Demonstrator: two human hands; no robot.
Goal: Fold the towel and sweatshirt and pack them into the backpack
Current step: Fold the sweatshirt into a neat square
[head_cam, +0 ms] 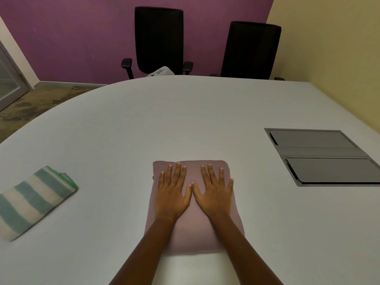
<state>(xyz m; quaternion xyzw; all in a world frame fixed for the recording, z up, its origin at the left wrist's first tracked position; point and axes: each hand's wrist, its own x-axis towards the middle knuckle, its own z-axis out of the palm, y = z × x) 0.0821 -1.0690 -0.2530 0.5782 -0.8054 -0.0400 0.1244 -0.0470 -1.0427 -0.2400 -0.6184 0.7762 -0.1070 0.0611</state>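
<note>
A dusty-pink sweatshirt (194,233) lies folded into a compact rectangle on the white table (185,120), straight in front of me. My left hand (172,194) and my right hand (213,194) rest flat on its far half, fingers straight and spread, thumbs nearly touching. A folded towel (35,200) with teal and white stripes and a green edge lies at the table's left, apart from both hands. No backpack is in view.
A dark recessed cable hatch (322,157) with two lids sits in the table at the right. Two black office chairs (159,40) stand behind the far edge; a pale cloth (162,71) lies on the left chair's seat.
</note>
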